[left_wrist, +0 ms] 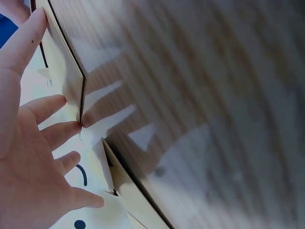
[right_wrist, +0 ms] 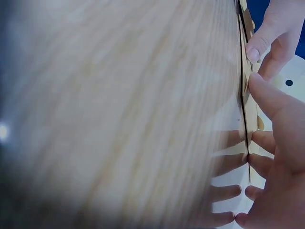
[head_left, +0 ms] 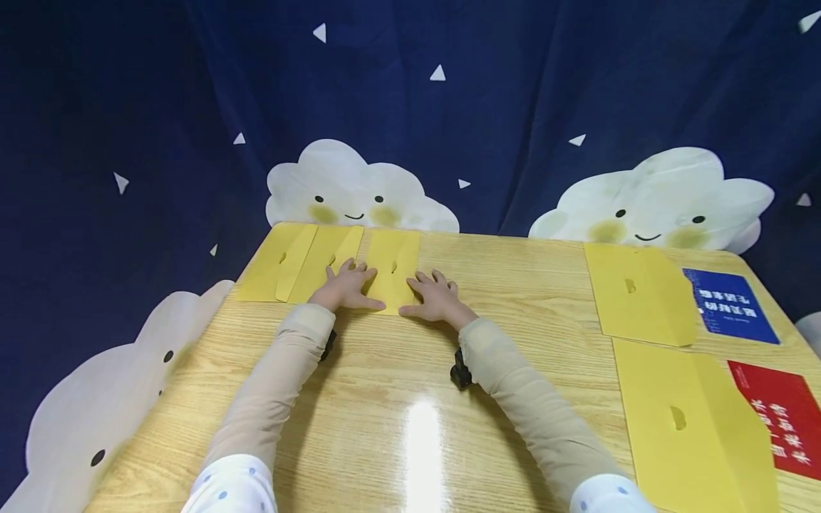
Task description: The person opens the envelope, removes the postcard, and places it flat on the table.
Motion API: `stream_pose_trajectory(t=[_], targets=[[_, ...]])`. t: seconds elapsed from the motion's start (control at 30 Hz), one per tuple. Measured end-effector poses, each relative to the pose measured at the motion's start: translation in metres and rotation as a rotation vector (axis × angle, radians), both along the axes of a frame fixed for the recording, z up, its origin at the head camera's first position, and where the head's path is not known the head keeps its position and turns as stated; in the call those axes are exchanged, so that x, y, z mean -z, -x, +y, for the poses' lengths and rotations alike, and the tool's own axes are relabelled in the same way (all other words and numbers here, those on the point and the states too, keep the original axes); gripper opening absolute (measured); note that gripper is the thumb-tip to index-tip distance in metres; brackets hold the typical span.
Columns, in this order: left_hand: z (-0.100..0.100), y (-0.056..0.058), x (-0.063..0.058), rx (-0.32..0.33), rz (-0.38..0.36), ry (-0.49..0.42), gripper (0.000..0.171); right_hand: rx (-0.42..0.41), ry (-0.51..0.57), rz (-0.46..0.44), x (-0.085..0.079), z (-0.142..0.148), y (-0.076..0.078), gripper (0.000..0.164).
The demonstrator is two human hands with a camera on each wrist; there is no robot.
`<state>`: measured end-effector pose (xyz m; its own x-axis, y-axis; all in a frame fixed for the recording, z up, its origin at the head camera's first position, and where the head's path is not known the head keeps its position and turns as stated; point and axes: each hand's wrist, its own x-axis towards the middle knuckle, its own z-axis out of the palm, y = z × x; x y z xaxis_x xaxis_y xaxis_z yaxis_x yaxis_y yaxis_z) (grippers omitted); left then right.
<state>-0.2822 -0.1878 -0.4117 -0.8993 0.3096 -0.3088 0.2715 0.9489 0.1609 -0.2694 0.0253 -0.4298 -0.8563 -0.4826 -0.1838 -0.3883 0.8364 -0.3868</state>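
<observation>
A yellow envelope [head_left: 393,265] with a slotted flap lies near the table's far edge, between my two hands. On its left side, my left hand [head_left: 347,288] has spread fingers, the thumb over the envelope's near left corner. Opposite it, my right hand [head_left: 437,298] rests with fingers spread and fingertips right at the envelope's right edge. In the right wrist view, the right thumb and fingertips [right_wrist: 253,82] meet the thin envelope edge. The left wrist view shows the left fingertips [left_wrist: 75,126] along an envelope's edge. Neither hand curls round anything.
Two more yellow envelopes [head_left: 264,267] [head_left: 316,274] lie overlapping at the far left. At the right are two larger yellow envelopes [head_left: 631,306] [head_left: 663,456], a blue card [head_left: 737,313] and a red card [head_left: 792,406]. A dark blue curtain [head_left: 500,107] with clouds hangs behind the wooden table [head_left: 526,313].
</observation>
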Motion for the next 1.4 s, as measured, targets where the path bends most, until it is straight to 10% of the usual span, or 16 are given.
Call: stream_pose_trajectory(t=[1.4], targets=[[0.027, -0.047, -0.006, 0.160, 0.024, -0.016, 0.085, -0.086, -0.018, 0.020, -0.010, 0.050, -0.042, 0.069]])
